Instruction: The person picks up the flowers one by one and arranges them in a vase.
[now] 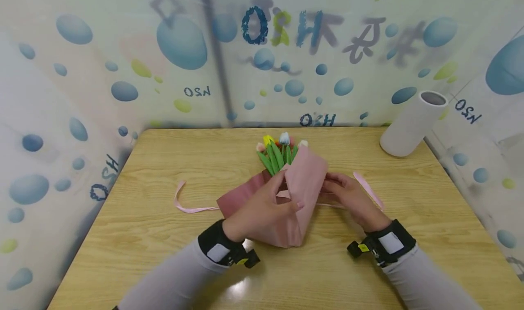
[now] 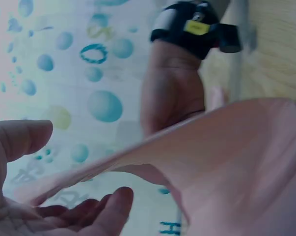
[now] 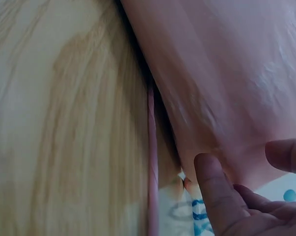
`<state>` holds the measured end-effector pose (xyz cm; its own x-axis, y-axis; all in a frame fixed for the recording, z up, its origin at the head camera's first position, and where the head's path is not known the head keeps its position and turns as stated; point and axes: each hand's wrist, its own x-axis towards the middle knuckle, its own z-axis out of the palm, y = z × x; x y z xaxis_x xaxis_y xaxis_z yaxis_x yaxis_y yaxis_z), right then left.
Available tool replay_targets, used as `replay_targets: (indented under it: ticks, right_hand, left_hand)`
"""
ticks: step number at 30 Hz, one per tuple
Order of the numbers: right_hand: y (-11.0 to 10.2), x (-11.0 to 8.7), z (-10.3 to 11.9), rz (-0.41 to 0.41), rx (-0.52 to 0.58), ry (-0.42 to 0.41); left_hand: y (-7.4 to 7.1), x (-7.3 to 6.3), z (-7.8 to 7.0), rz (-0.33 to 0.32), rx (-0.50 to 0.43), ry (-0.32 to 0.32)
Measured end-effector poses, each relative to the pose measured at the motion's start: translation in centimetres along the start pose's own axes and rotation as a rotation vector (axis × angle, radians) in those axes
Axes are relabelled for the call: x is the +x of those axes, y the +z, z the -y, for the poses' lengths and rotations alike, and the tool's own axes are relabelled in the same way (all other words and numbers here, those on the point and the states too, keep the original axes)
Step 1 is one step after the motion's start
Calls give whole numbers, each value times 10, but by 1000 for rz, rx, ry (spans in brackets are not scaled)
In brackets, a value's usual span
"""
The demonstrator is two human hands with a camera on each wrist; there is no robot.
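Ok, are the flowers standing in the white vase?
No, the flowers lie in the pink wrapping paper, and the white vase stands apart on the table.

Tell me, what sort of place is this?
Perhaps a small filming booth: a bubble-print backdrop encloses the table on three sides, and the person wears wrist cameras. The flowers in pink paper hint at craft work.

Both sleeved forearms (image 1: 176, 269) extend from the near side; left grip (image 1: 264, 204) and right grip (image 1: 350, 196) each have thumb (image 2: 27, 139) and fingers (image 2: 116, 209) apart.
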<state>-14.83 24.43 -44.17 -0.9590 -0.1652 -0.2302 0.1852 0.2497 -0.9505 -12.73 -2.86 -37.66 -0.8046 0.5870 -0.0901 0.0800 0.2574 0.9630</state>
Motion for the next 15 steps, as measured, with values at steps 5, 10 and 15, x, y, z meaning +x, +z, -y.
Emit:
replay_targets:
  ticks: [5, 10, 15]
  right_hand:
    - [-13, -5, 3, -33, 6, -3]
    - [-28, -15, 13, -96, 52, -35]
    - [-40, -28, 30, -202, 16, -134]
  left_hand:
    - [18, 4, 13, 97, 101, -17]
    - [31, 8, 31, 270, 272, 16]
    - [42, 8, 43, 373, 572, 172]
